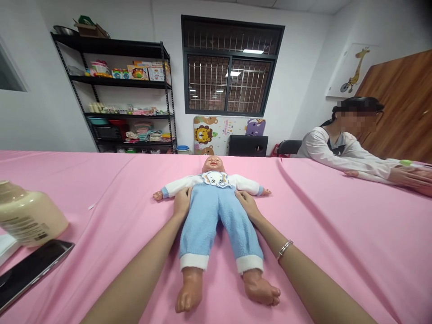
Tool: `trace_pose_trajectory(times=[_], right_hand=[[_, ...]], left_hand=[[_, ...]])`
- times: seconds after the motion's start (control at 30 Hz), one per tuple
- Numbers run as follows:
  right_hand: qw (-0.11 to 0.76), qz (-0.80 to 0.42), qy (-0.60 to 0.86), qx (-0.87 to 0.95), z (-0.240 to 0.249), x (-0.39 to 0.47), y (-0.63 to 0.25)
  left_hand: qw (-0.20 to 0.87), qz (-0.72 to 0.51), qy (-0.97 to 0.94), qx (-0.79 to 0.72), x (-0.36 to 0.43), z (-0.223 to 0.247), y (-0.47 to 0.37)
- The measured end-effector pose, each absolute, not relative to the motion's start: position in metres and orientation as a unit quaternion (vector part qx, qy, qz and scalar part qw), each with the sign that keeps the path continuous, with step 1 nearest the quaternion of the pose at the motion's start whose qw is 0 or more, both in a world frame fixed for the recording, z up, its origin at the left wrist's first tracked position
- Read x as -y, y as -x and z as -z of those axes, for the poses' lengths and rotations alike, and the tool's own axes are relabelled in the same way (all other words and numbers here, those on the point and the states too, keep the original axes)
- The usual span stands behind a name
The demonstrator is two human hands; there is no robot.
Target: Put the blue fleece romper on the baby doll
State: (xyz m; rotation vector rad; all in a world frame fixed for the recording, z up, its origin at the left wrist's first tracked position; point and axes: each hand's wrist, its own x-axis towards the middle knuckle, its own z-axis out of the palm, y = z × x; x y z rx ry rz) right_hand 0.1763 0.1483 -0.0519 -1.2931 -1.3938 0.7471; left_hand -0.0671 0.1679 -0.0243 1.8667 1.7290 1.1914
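A baby doll (213, 164) lies on its back on the pink cloth, head away from me and arms spread. It wears a white top (189, 182) with an elephant-patterned bib (215, 179) and light blue fleecy trousers (202, 220) with white cuffs. Both bare feet point toward me. My left hand (182, 201) grips the trousers at the waist on the left side. On the opposite side my right hand (248, 203) holds the waist in the same way, thumb on top. The other fingers are partly hidden beside the doll. A silver bangle (285, 249) circles my right wrist.
A cream bottle (33, 213) and a black phone (33, 270) lie at the left on the pink-covered table (111, 198). Another person (324, 141) sits at the right, hands on another doll. Black shelves (116, 83) with boxes and folded cloths stand behind.
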Motion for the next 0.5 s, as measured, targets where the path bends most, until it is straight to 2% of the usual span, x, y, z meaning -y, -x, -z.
trace_pose_trajectory(times=[0.1,0.27,0.37,0.5], right_hand=[[0.535,-0.358,0.498,0.581,0.047,-0.146,-0.174],[0.498,-0.417,0.427,0.630,0.035,-0.136,-0.171],[0.504,-0.409,0.427,0.629,0.038,-0.136,-0.167],[0.501,-0.366,0.455,0.639,0.037,-0.136,-0.160]], left_hand=[[0.185,-0.462,-0.631,-0.595,-0.172,0.021,0.062],[0.316,-0.487,-0.624,-0.523,-0.175,0.021,0.051],[0.275,-0.448,-0.676,-0.516,-0.168,0.023,0.049],[0.176,-0.307,-0.740,-0.572,-0.148,0.011,0.047]])
